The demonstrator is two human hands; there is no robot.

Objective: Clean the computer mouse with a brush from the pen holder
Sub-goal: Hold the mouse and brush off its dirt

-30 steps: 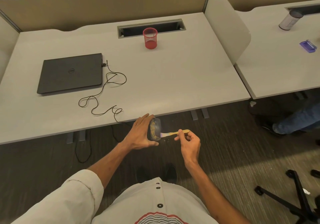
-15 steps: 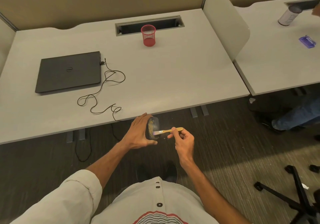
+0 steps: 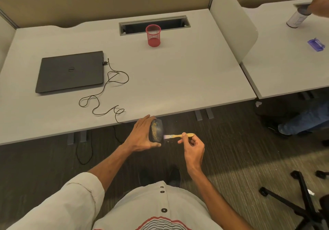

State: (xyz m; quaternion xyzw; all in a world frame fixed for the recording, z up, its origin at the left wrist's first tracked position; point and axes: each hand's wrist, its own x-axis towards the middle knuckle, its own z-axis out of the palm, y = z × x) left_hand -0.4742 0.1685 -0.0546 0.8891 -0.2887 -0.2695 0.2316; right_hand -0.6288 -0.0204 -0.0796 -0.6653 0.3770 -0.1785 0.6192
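Note:
My left hand (image 3: 142, 135) grips a dark computer mouse (image 3: 156, 130) on edge, just off the desk's front edge and over the floor. Yellowish dust covers the mouse's exposed face. My right hand (image 3: 193, 147) pinches the wooden handle of a small brush (image 3: 178, 136); its pale bristles sit at the mouse's lower right edge. A few specks hang in the air below the bristles. The mouse's black cable (image 3: 106, 94) loops across the desk to a closed laptop (image 3: 71, 71). A red mesh pen holder (image 3: 153, 35), with nothing visible inside, stands at the back of the desk.
The grey desk (image 3: 178, 80) has a cable slot (image 3: 154, 24) behind the holder and a divider panel (image 3: 233, 23) at its right. On the neighbouring desk, another person's hand (image 3: 320, 4) touches a white cylinder (image 3: 297, 19); a purple item (image 3: 316, 44) lies nearby. A chair base (image 3: 302, 199) stands lower right.
The brush swept in over the mouse's dusty face, then back out to its right edge. The mouse stayed in my left hand. Another person's hand came onto the white cylinder.

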